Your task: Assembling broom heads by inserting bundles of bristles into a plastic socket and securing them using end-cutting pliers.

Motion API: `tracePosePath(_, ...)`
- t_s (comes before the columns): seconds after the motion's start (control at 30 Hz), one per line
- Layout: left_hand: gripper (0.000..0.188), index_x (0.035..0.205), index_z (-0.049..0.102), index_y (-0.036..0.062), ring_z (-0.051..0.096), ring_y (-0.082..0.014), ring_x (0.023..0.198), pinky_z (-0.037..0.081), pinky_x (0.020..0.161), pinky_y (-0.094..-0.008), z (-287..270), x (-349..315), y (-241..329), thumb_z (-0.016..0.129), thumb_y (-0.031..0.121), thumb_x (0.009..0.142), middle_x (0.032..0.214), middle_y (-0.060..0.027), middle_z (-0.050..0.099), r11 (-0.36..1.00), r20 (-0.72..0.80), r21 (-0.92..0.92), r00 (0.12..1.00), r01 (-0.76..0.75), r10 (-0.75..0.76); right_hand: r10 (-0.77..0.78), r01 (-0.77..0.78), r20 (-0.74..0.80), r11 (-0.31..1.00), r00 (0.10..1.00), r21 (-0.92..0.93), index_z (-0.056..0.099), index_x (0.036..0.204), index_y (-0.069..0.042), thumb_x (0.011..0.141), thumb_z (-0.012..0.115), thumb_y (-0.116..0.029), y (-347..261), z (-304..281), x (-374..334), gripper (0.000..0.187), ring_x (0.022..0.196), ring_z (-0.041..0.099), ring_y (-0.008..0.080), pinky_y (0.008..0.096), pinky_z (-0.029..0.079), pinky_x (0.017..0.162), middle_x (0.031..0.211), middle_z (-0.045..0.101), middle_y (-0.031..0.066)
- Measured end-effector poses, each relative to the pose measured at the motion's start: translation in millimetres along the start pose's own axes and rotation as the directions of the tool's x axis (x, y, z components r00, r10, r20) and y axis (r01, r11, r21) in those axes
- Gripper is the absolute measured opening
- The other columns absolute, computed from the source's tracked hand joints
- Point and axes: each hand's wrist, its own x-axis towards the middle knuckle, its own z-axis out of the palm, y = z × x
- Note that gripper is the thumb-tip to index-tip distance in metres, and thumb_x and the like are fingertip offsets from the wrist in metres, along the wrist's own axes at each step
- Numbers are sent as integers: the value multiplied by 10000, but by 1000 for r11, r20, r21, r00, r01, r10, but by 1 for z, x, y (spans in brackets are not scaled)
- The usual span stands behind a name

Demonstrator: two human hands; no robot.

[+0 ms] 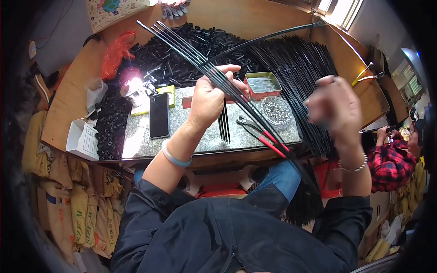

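the left hand (210, 99) is closed in a fist around a bundle of thin black rods (191, 52), which fan out far and left above the table and run near and right past the table edge toward the lap. the right hand (334, 108) is raised to the right, blurred; its fingers look curled in, but whether it holds anything cannot be told. just beneath the left hand lie a few short black rods (224, 125) on the grey stone slab (191, 132), with red-handled pliers (261, 132) just right of them. a black phone (159, 115) lies left of the hand. farther right sit a round glass dish of small metal parts (275, 110) and a green tin (262, 84). beyond, a heap of short black tubes (182, 50) covers the far table, and a spread of long black rods (296, 68) lies at far right.
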Motion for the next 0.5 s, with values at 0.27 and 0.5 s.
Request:
tracePosePath(0.27,367,1268,409,-21,609,-232,940,558,742,-337,0,-5,8,426,150,944,1035,-182,593,1000,23,6,1000,-6,6,32,-43,-49,967,998,-251,482,1147,38,970,379,-208,-29,-28,-18,320,732,659,167,249,546,612,857,653,145)
tracePosePath(0.5,307,1188,502,-25,561,-159,989,419,905,-287,42,-11,8,408,18,900,1010,-81,594,997,160,-68,986,-29,40,203,-116,264,943,943,-313,495,1183,48,957,406,-118,5,29,-48,294,792,635,130,241,521,700,895,650,103)
